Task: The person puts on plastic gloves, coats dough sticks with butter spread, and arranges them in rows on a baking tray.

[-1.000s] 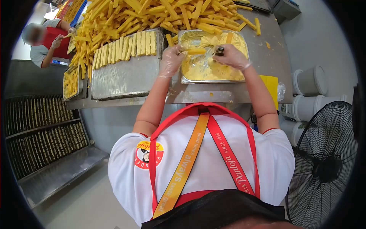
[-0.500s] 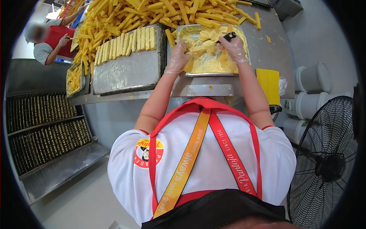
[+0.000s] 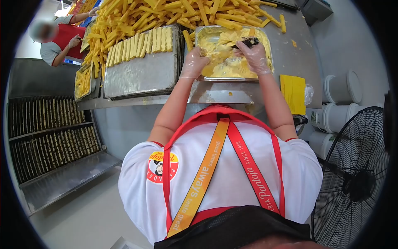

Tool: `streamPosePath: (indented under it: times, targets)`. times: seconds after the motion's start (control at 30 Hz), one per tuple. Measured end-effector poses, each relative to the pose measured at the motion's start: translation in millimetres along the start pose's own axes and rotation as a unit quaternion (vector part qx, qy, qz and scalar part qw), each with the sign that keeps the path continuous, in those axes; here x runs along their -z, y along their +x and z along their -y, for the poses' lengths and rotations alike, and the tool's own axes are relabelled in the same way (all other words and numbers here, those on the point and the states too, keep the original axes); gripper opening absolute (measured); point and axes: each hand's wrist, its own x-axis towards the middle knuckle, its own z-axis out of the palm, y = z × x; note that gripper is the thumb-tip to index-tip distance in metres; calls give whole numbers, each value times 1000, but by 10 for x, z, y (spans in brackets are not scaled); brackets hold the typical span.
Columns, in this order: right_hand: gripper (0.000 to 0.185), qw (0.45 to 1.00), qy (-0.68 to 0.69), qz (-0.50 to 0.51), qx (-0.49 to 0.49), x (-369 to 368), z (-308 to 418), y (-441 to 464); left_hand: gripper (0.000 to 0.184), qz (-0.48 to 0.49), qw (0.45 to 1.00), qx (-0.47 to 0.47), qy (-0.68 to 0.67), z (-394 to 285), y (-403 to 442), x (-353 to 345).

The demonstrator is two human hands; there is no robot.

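Note:
Both hands wear clear plastic gloves. My left hand (image 3: pixel 195 63) is closed at the left rim of a metal pan (image 3: pixel 238 79) and pinches the end of a stick coated in pale yellow cream. The stick blends into the cream (image 3: pixel 226 68) around it. Over the pan's right half, my right hand (image 3: pixel 253 57) is wrapped round the black handle of a tool (image 3: pixel 250 42); its working end is lost against the cream. Left of the pan, a dark metal tray (image 3: pixel 139 79) bears a row of coated sticks (image 3: pixel 141 44) along its far part.
A large heap of yellow sticks (image 3: pixel 166 14) lies behind the pan and tray. A yellow cloth (image 3: pixel 292 93) hangs at the table's front right. White buckets (image 3: pixel 342 88) and a black fan (image 3: pixel 358 180) stand right; a tray rack (image 3: pixel 49 137) stands left. Another person (image 3: pixel 68 39) works at far left.
The uncoated yellow stick once held over the pan now lies low in the cream, coated. The handle in my right hand has tilted. The other person has stretched one arm out toward the back.

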Motion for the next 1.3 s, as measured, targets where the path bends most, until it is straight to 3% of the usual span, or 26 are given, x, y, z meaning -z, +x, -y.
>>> streamPosePath:
  times: [0.07, 0.13, 0.2, 0.3, 0.33, 0.43, 0.53, 0.63, 0.73, 0.77, 0.83, 0.9, 0.93, 1.03, 1.07, 1.13, 1.17, 1.23, 1.27, 1.3]
  targets:
    - [15, 989, 145, 28, -21, -147, 181, -172, 30, 23, 999, 34, 4, 23, -4, 3]
    - [15, 997, 82, -13, 6, -69, -151, -93, 31, 31, 999, 26, 18, 154, 51, -42]
    - [14, 998, 14, -54, 18, 86, -453, 79, 32, 34, 992, 102, -66, -101, -47, 64]
    - [15, 974, -194, -54, 99, 89, -424, 135, 33, 39, 981, 147, -121, -147, -71, 81]
    - [15, 996, -55, -14, 67, -15, -263, 9, 32, 40, 980, 150, -127, -113, -54, 68]
    - [15, 990, 133, 50, 5, -191, 59, -176, 29, 31, 987, 128, -92, 4, -17, 18]
    - [14, 993, -104, -44, 26, 163, -476, 189, 24, 0, 996, 72, -54, 97, -36, 6]
    - [14, 993, -106, -48, -12, 207, -247, 195, 20, -18, 994, -106, 32, 91, -74, 50]
    - [15, 996, 77, 32, -24, 30, 102, 87, 17, 0, 921, -335, 197, 263, 14, 27]
    - [15, 989, 127, 63, -37, -24, 183, 72, 16, 2, 908, -368, 199, 308, 26, 21]
    - [15, 998, 1, 33, -57, 51, 85, 207, 16, 5, 878, -433, 203, 332, 16, -2]
    - [17, 993, -89, -9, -80, 109, 69, 327, 19, 9, 879, -415, 233, 328, 13, -11]
    - [19, 976, -214, 3, -40, 115, 68, 380, 19, 10, 886, -396, 242, 315, 27, -16]
    - [20, 992, -120, 41, -17, -96, 282, 173, 23, -4, 905, -367, 217, 294, 33, -46]
    - [20, 997, -28, 66, -15, -135, 271, 162, 23, -1, 910, -355, 216, 282, 51, -71]
    - [20, 997, 0, 72, -29, -11, 83, 290, 25, 20, 932, -304, 194, 247, -12, -58]
    - [21, 996, 16, 77, -36, 72, -36, 388, 27, -15, 930, -320, 181, 280, -53, -47]
    - [21, 990, -131, 49, -11, 316, -296, 547, 29, -88, 917, -355, 158, 355, -108, 22]
    - [22, 979, -203, 33, 5, 344, -349, 568, 28, -82, 933, -319, 144, 356, -176, 158]
    - [22, 985, -173, 21, -6, 285, -302, 526, 27, -123, 948, -256, 142, 360, -231, 326]
